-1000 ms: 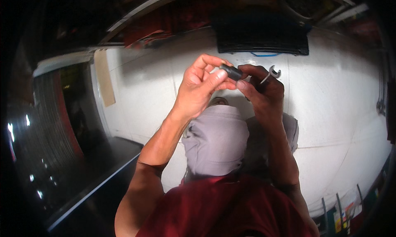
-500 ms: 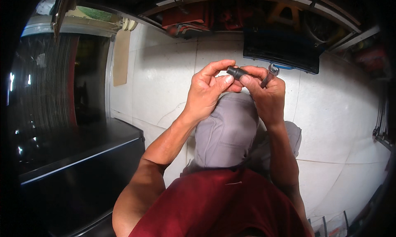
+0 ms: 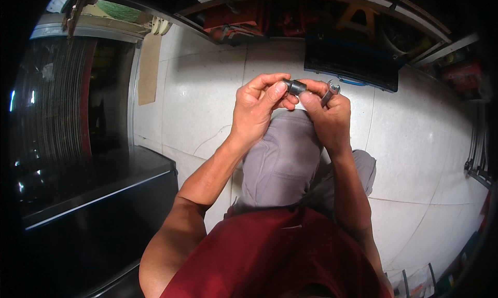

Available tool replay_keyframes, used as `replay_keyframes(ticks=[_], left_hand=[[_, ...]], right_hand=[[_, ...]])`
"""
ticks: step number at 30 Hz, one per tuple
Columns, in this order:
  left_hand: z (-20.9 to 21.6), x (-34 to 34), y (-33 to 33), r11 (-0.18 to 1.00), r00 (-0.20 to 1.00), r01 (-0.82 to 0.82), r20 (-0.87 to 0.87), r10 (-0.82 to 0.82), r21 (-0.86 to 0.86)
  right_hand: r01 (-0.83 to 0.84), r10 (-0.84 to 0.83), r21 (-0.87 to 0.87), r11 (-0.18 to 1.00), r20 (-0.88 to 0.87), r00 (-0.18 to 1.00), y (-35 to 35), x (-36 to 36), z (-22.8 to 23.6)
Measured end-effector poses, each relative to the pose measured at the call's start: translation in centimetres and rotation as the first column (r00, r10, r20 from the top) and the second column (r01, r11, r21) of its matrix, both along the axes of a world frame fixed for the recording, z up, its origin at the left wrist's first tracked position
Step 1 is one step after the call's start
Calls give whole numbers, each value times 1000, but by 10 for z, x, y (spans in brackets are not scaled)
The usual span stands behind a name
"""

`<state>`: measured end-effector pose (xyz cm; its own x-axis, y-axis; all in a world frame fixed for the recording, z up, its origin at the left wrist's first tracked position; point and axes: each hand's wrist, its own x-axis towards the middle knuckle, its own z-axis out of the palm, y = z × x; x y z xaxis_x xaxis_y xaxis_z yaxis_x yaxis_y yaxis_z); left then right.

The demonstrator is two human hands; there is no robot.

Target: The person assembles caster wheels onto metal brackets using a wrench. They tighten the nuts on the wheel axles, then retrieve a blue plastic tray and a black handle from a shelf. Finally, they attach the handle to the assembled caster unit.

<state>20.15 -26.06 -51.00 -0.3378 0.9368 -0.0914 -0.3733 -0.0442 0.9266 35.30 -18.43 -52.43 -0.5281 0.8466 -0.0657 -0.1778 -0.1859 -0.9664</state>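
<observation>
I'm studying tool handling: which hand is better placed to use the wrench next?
Likely the right hand: the wrench lies in its grip, one end sticking out, though it also seems to touch the black cylinder. The left hand pinches that cylinder.

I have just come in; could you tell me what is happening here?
A person's left hand and right hand hold a small black cylindrical piece between them, above the grey-trousered knee. The right hand also holds a silver metal open-ended wrench. Ahead, a black case with a blue handle is on the pale floor.
</observation>
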Motion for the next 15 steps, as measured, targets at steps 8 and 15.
replay_keyframes(ticks=[8,15], left_hand=[[6,0,4,1000,1000,10,-4,-11,-27],[3,-6,7,998,993,51,109,-47,-34]], right_hand=[[19,-18,17,1000,-56,998,2,-6,-6],[7,-7,2,1000,-15,1000,3,-8,-6]])
